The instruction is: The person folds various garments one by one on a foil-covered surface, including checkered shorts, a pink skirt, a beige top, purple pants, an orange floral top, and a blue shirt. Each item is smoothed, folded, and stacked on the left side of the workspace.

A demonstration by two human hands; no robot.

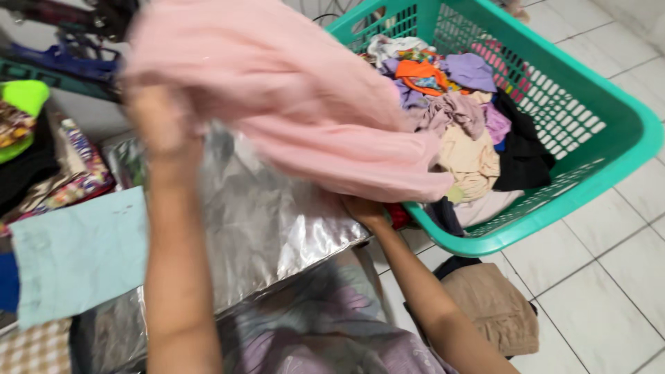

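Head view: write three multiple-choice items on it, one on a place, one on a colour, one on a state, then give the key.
1. Where does the laundry basket stand?
A. on the tiled floor
B. on the silver board
C. on a chair

2. What colour is the garment held up by both hands?
A. black
B. pink
C. green

3. How full is the basket?
A. empty
B. holding one item
C. heaped with mixed clothes

Key: 1 A, white tiles show around its rim. 2 B, the cloth gripped by the left hand and right hand is pale pink. 3 C, many coloured clothes pile inside it.
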